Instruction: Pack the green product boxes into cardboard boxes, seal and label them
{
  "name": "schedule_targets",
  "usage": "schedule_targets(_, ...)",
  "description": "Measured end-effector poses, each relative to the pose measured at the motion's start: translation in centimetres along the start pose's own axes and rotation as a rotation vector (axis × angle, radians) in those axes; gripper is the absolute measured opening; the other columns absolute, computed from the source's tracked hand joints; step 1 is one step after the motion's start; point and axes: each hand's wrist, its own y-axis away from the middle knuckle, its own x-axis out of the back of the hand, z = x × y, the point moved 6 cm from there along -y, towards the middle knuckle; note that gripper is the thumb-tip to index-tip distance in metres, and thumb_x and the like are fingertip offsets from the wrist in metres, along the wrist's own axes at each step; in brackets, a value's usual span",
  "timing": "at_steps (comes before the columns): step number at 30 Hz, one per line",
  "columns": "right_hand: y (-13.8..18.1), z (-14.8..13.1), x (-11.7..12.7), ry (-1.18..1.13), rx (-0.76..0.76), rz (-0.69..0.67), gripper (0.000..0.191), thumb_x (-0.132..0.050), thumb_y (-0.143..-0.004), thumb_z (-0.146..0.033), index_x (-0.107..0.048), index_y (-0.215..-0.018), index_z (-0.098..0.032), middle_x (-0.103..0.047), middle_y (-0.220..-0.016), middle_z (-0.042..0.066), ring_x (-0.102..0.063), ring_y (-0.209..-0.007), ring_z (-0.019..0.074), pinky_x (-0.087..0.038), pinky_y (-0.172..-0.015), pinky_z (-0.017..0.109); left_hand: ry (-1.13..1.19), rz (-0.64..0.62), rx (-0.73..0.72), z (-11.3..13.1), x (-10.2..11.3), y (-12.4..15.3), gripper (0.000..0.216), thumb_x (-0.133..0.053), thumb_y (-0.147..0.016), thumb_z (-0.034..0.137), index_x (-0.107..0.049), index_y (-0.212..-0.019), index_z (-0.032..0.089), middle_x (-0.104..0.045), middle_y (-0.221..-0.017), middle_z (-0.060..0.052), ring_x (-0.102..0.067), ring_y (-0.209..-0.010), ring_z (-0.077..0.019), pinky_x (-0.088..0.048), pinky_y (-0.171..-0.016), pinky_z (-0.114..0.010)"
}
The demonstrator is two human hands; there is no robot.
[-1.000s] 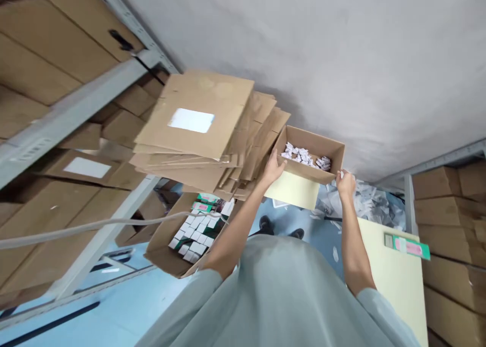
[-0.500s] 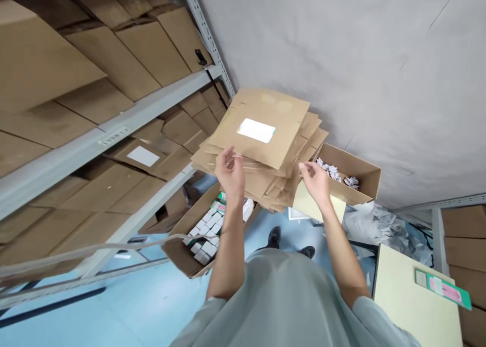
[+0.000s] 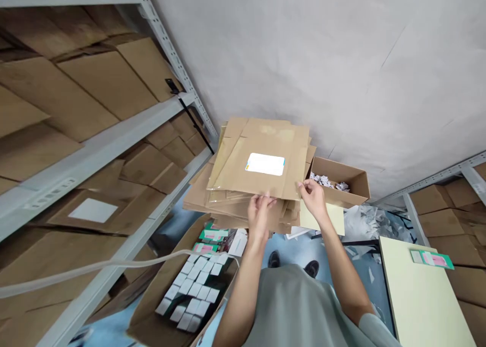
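Handling the flattened carton [image 3: 228, 172] well seems to call for an even hold along its near edge, since it lies on top of an untidy stack [image 3: 197, 195] of flat cardboard, with its white label [image 3: 265, 165] facing up. The right hand [image 3: 314, 198] is at the near right corner, thumb and fingers looking pinched together on the edge. The left hand [image 3: 260, 216] is at the near edge, below the label, fingers curled; whether they clamp the board or only touch it, I cannot tell.

A firm pinch on one layer alone would probably keep the sheets beneath from dragging along. The left hand might do better farther left, because a wide, thin board is likely to sag or twist when both hands sit toward one side. Care also seems due on the right, where the open box [image 3: 351, 199] of crumpled paper [image 3: 322, 180] stands just beside the stack.
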Motion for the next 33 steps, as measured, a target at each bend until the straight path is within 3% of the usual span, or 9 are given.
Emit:
schedule_targets(4, 4.8, 0.2, 3.4, -0.138, -0.026, 0.042, 0.051, -0.072, -0.096, -0.073, -0.059, -0.081, -0.026, -0.056, -0.071, -0.004, -0.051, -0.065, 0.0158, -0.043, -0.062, 0.028, 0.048, 0.044, 0.068, 0.0, -2.8, 3.3, 0.047, -0.082, -0.094, 0.063, -0.077, -0.121, 0.025, -0.080, -0.142, -0.014, -0.074, -0.142, -0.0329, -0.063, -0.120, -0.049)
schedule_targets(7, 9.1, 2.5, 7.8, -0.139, -0.109, 0.198, 0.050, -0.077, -0.094, -0.072, -0.064, -0.083, -0.026, -0.058, -0.070, -0.003, -0.053, -0.063, 0.0161, -0.046, -0.060, 0.029, -0.053, -0.066, 0.074, -0.4, -6.0, 5.8, 0.045, -0.082, -0.095, 0.062, -0.082, -0.119, 0.024, -0.083, -0.135, -0.014, -0.072, -0.144, -0.0359, -0.061, -0.123, -0.051)
schedule_targets(10, 14.5, 5.2, 13.8, -0.064, -0.205, 0.435, 0.047, -0.080, -0.093, -0.071, -0.072, -0.092, -0.025, -0.072, -0.079, 0.002, -0.067, -0.072, 0.0218, -0.057, -0.068, 0.034, -0.220, -0.351, 0.056, -1.5, -10.2, 8.1, 0.048, -0.084, -0.092, 0.062, -0.084, -0.119, 0.023, -0.085, -0.130, -0.014, -0.074, -0.142, -0.0375, -0.062, -0.121, -0.050)
schedule_targets(13, 21.7, 6.7, 21.7, 0.092, -0.273, 0.806, 0.048, -0.079, -0.092, -0.071, -0.077, -0.107, -0.025, -0.083, -0.106, 0.011, -0.078, -0.097, 0.0296, -0.066, -0.088, 0.045, -0.323, -0.679, 0.096, -4.2, -15.3, 10.2, 0.050, -0.084, -0.090, 0.065, -0.085, -0.114, 0.021, -0.086, -0.125, -0.015, -0.077, -0.135, -0.0390, -0.065, -0.116, -0.050)
schedule_targets(17, 33.5, 7.1, 31.8, 0.357, -0.362, 1.232, 0.054, -0.077, -0.093, -0.070, -0.076, -0.123, -0.025, -0.079, -0.133, 0.016, -0.075, -0.125, 0.0332, -0.065, -0.106, 0.055, -0.438, -1.075, 0.212, -10.3, -22.2, 15.0, 0.056, -0.083, -0.087, 0.071, -0.085, -0.104, 0.018, -0.087, -0.117, -0.017, -0.081, -0.123, -0.0402, -0.067, -0.107, -0.049)
schedule_targets(21, 44.9, 9.7, 39.0, 0.478, -0.493, 1.486, 0.077, -0.075, -0.092, -0.074, -0.066, -0.150, -0.025, -0.066, -0.160, 0.020, -0.065, -0.147, 0.0363, -0.055, -0.121, 0.062, -0.490, -1.356, 0.342, -16.1, -27.5, 21.7, 0.071, -0.087, -0.077, 0.079, -0.084, -0.111, 0.016, -0.087, -0.116, -0.017, -0.082, -0.117, -0.0371, -0.067, -0.101, -0.046)
schedule_targets(26, 54.7, 16.1, 44.0, 0.237, -0.635, 1.592, 0.103, -0.079, -0.081, -0.084, -0.057, -0.159, -0.020, -0.058, -0.169, 0.026, -0.058, -0.156, 0.0389, -0.048, -0.128, 0.063, -0.661, -1.655, 0.353, -21.8, -33.2, 29.8, 0.074, -0.091, -0.066, 0.085, -0.085, -0.099, 0.019, -0.087, -0.106, -0.015, -0.082, -0.105, -0.0377, -0.069, -0.092, -0.047)
schedule_targets(30, 58.8, 19.9, 46.3, -0.002, -0.552, 1.613, 0.087, -0.076, -0.083, -0.085, -0.067, -0.138, -0.018, -0.075, -0.146, 0.023, -0.072, -0.136, 0.0338, -0.059, -0.116, 0.051, -0.747, -1.823, 0.256, -26.5, -38.2, 36.1, 0.070, -0.091, -0.067, 0.081, -0.083, -0.101, 0.021, -0.087, -0.111, -0.016, -0.081, -0.110, -0.0397, -0.068, -0.097, -0.052)
schedule_targets(33, 60.7, 22.0, 47.3, -0.048, -0.563, 1.700, 0.078, -0.072, -0.086, -0.085, -0.068, -0.127, -0.019, -0.080, -0.136, 0.020, -0.074, -0.129, 0.0317, -0.061, -0.111, 0.048, -0.715, -1.803, 0.125, -30.0, -42.0, 40.3, 0.079, -0.092, -0.067, 0.079, -0.077, -0.117, 0.020, -0.084, -0.126, -0.019, -0.079, -0.122, -0.0392, -0.063, -0.112, -0.055)
